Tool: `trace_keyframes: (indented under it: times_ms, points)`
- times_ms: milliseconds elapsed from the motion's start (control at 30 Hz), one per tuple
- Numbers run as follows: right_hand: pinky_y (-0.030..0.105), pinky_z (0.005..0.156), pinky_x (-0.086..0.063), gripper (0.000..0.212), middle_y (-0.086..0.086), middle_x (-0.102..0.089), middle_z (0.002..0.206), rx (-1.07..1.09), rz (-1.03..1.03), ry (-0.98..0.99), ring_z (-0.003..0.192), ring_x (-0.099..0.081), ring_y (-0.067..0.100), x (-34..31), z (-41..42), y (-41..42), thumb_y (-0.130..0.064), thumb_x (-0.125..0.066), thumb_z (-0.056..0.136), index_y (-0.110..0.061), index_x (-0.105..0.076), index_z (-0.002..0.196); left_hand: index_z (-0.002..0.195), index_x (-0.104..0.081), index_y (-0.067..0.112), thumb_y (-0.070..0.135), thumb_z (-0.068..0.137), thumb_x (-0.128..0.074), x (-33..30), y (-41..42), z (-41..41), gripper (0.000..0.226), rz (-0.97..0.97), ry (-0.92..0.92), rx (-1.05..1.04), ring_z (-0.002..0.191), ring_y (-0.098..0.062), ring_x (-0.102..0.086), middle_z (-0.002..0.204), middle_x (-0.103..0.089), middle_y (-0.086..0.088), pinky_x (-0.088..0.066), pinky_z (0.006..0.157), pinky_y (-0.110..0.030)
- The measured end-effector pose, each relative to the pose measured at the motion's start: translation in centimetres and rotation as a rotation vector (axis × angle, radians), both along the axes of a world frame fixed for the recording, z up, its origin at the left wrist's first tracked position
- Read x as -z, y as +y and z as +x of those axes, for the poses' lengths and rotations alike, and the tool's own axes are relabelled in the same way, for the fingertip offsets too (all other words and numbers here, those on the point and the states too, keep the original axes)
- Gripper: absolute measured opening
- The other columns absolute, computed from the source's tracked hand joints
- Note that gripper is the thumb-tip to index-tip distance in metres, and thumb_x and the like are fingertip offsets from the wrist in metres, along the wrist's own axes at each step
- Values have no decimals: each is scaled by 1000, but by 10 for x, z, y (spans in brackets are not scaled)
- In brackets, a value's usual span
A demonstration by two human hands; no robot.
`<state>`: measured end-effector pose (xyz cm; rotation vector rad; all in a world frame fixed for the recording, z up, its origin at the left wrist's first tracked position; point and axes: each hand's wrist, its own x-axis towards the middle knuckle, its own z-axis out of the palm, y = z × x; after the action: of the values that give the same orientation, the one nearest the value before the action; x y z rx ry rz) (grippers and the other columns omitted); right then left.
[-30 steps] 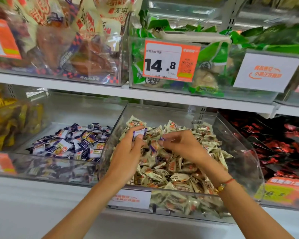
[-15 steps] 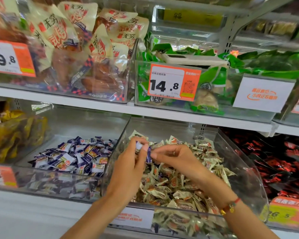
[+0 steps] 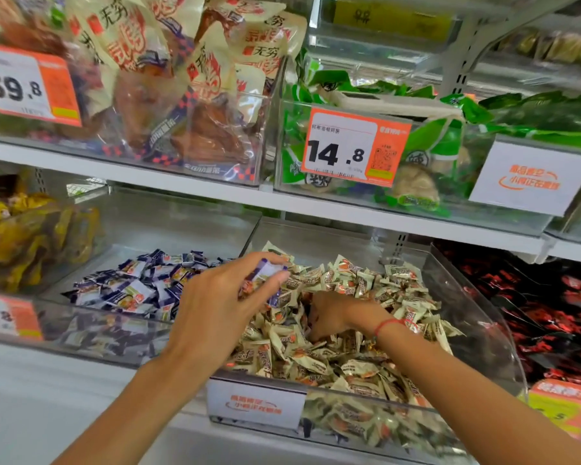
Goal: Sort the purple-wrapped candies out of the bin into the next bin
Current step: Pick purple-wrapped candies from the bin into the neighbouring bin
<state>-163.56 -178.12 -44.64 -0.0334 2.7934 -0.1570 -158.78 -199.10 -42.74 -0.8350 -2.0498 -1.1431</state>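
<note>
A clear bin [image 3: 483,317] on the lower shelf holds a heap of beige-wrapped candies [image 3: 332,350]. To its left stands another clear bin [image 3: 91,263] with a pile of purple-wrapped candies [image 3: 138,290]. My left hand [image 3: 215,307] hovers over the left rim of the beige bin and grips purple-wrapped candies [image 3: 265,273] in its curled fingers. My right hand [image 3: 336,313] is dug down into the beige heap, fingers curled among the wrappers; I cannot see whether it holds one.
A shelf board [image 3: 316,206] runs close above the bins, carrying bins of large snack packs [image 3: 168,95] and green packs [image 3: 450,135]. Yellow packs [image 3: 21,236] fill the bin far left, red-black packs [image 3: 534,303] the one far right.
My right hand passed a purple candy to my left hand, then dropped into the beige heap. My left hand, holding the purple candies, has shifted slightly left. The view moved closer.
</note>
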Motion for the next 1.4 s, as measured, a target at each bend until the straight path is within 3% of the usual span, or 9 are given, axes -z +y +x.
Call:
trace_keyframes:
  times_ms: [233, 367, 500, 600, 700, 833, 1000, 1167, 1400]
  points:
    - [27, 74, -55, 14, 0, -72, 77, 103, -505, 325, 75, -68, 17, -13, 47, 27, -16, -81, 74, -17, -66, 76, 98, -66, 36, 51, 85, -55, 2, -40, -8, 23, 57, -37, -136, 50, -13, -63, 49, -56, 3, -45, 48, -30]
    - [34, 76, -54, 24, 10, -73, 69, 96, -777, 503, 72, -70, 31, -42, 76, 17, -24, -78, 74, -9, -59, 80, 93, -67, 33, 44, 87, -59, 7, -58, -20, 15, 53, -101, -241, 48, -6, -60, 49, -59, 4, -46, 48, -35]
    - [23, 68, -55, 21, 2, -74, 72, -80, -871, 543, 74, -72, 15, -66, 73, -37, -27, -73, 79, -16, -55, 83, 95, -65, 27, 35, 93, -56, 16, -65, -43, 12, -29, -150, -391, 48, -9, -51, 57, -58, 7, -34, 44, -31]
    - [16, 65, -51, 18, -7, -67, 67, -170, -780, 673, 65, -64, 3, -67, 42, -79, -21, -75, 82, -16, -58, 82, 112, -62, 19, 28, 97, -51, 31, -67, -61, 21, -43, -224, -427, 72, -19, -53, 97, -64, -6, -36, 60, -32]
    - [25, 69, -54, 15, -8, -71, 85, -216, -681, 710, 67, -62, 1, -62, 19, -94, -25, -76, 82, -23, -63, 90, 137, -46, 16, 30, 99, -43, 38, -67, -68, 40, -76, -406, -370, 112, -32, -52, 126, -53, -13, -44, 87, -42]
    - [30, 72, -57, 9, -17, -69, 85, -161, -541, 748, 74, -65, 2, -58, 27, -63, -24, -68, 89, -32, -66, 92, 149, -29, 26, 44, 99, -24, 32, -65, -58, 53, -317, -441, -407, 143, -26, -20, 155, -27, -5, -20, 116, -46]
    - [38, 89, -53, 16, -17, -65, 92, -43, -115, 351, 90, -62, 6, -28, 39, 2, -27, -67, 88, -41, -61, 83, 141, -40, 33, 55, 93, -27, 5, -41, -19, 55, -258, -362, -247, 125, -13, -47, 144, -43, 10, -41, 102, -34]
    - [38, 105, -38, 41, 2, -53, 133, -8, -18, 107, 128, -43, 25, 6, 30, 12, -41, -59, 93, -28, -57, 131, 133, -43, 41, 54, 91, -47, 14, -21, -12, 45, -384, -314, -227, 100, -4, -58, 139, -36, 20, -49, 75, -20]
    - [30, 88, -49, 22, -5, -65, 105, 61, -105, 237, 88, -62, 12, -8, 39, 14, -32, -51, 98, -18, -66, 106, 131, -51, 27, 41, 92, -51, 22, -20, -13, 42, -336, -109, -310, 115, -11, -52, 132, -50, 11, -45, 83, -23]
